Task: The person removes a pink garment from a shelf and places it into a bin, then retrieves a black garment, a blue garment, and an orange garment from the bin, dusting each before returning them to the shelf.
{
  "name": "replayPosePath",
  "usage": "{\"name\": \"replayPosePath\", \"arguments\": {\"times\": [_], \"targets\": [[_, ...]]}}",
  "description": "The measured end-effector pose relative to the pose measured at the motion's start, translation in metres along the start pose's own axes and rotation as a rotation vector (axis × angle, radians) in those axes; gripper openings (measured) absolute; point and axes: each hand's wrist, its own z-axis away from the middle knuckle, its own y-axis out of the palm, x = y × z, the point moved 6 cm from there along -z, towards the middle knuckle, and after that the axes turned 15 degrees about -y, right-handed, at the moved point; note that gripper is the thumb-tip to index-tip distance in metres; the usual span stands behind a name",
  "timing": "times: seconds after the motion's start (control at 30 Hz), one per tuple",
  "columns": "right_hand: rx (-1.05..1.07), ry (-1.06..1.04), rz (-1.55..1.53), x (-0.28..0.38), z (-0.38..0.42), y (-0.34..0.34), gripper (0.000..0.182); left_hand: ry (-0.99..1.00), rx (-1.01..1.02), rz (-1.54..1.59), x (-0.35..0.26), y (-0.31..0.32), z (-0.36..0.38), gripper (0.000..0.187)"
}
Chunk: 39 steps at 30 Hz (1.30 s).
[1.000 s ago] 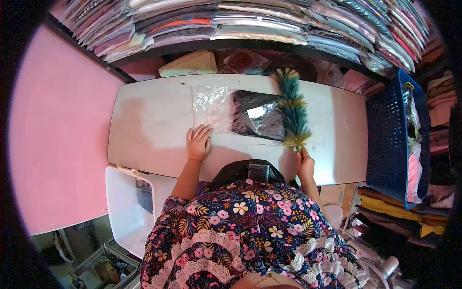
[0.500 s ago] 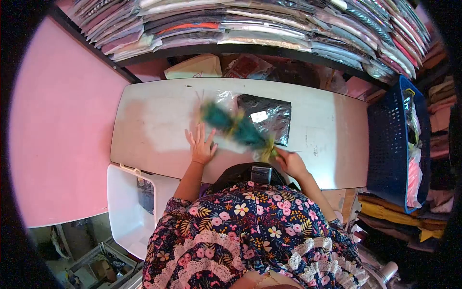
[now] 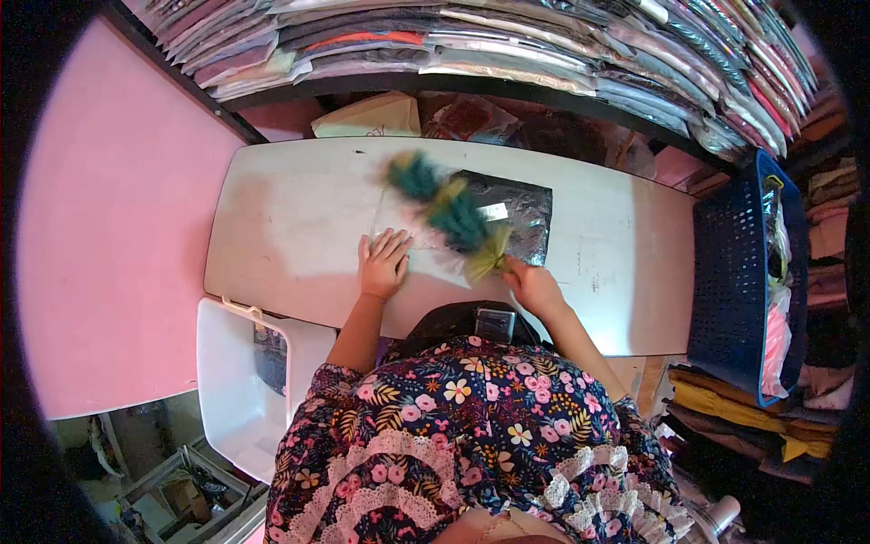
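Note:
My right hand is closed round the near end of a fluffy green and yellow duster, which is blurred by motion. The duster slants up and left across a black garment in a clear plastic bag, covering part of it. A white label shows on the bag. My left hand lies flat on the white table, fingers stretched out, at the left edge of the clear plastic.
Behind the table, a shelf holds stacks of bagged garments. A blue perforated basket with bagged items stands at the right edge. At the lower left is a white bin. Folded cloths lie below the basket.
The duster has swung slightly up and left over the bag. My left hand has moved a little right to the plastic's edge, its fingers now closer together.

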Motion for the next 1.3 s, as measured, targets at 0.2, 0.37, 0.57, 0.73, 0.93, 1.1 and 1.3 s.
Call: {"name": "replayPosePath", "arguments": {"times": [0.2, 0.37, 0.57, 0.73, 0.93, 1.1, 1.3], "targets": [[0.045, 0.147, 0.119, -0.004, -0.011, -0.011, 0.035, -0.039, 0.092, -0.063, 0.004, 0.008, -0.001, 0.030], [-0.031, 0.133, 0.091, -0.020, -0.005, 0.000, 0.037, -0.005, -0.006, 0.025, -0.004, -0.004, -0.001, 0.030], [-0.112, 0.081, 0.081, -0.033, 0.041, -0.004, 0.035, -0.014, -0.003, 0.010, -0.001, 0.001, -0.002, 0.033], [-0.312, 0.359, -0.015, -0.049, 0.067, -0.016, 0.036, -0.020, 0.002, 0.025, -0.001, -0.002, -0.002, 0.033], [-0.220, 0.174, 0.066, -0.044, 0.093, -0.003, 0.038, -0.010, -0.010, 0.016, 0.001, 0.002, -0.004, 0.034], [-0.461, 0.422, 0.010, -0.073, 0.105, -0.019, 0.035, -0.020, 0.002, 0.003, 0.002, 0.000, -0.002, 0.034], [-0.190, 0.180, 0.039, -0.041, 0.093, -0.002, 0.037, -0.020, 0.005, 0.024, 0.002, -0.001, -0.003, 0.035]]}}
